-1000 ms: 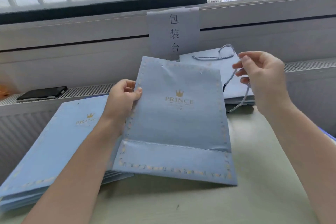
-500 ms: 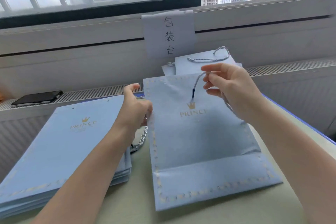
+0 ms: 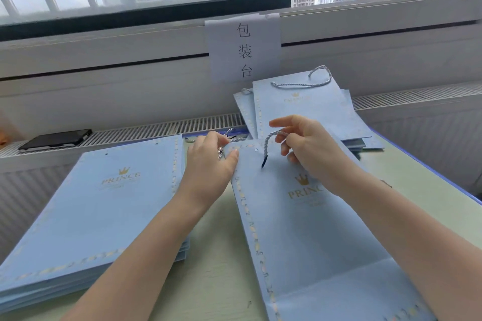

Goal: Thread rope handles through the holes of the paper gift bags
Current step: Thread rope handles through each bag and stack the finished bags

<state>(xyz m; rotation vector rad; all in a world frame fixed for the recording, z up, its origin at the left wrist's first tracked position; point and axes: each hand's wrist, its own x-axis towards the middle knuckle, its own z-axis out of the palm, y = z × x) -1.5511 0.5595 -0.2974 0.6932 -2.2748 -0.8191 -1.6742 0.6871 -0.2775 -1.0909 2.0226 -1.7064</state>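
A flat light-blue paper gift bag (image 3: 300, 237) with a gold PRINCE crown logo lies on the table in front of me. A small punched hole (image 3: 256, 150) shows near its top edge. My right hand (image 3: 310, 148) pinches a pale twisted rope handle (image 3: 268, 142); its dark tip hangs just right of the hole. My left hand (image 3: 211, 161) holds the bag's top left corner, thumb on the paper. More loose ropes (image 3: 229, 135) lie behind its fingers.
A stack of flat bags (image 3: 86, 211) without handles lies at the left. Bags with rope handles (image 3: 302, 109) are piled at the back by the radiator grille. A black phone (image 3: 56, 139) rests on the sill ledge. A paper sign (image 3: 243, 47) hangs under the window.
The bag has been laid down closer to me and to the right. My right hand brought the rope's tip down next to the hole. My left hand slid to the top corner.
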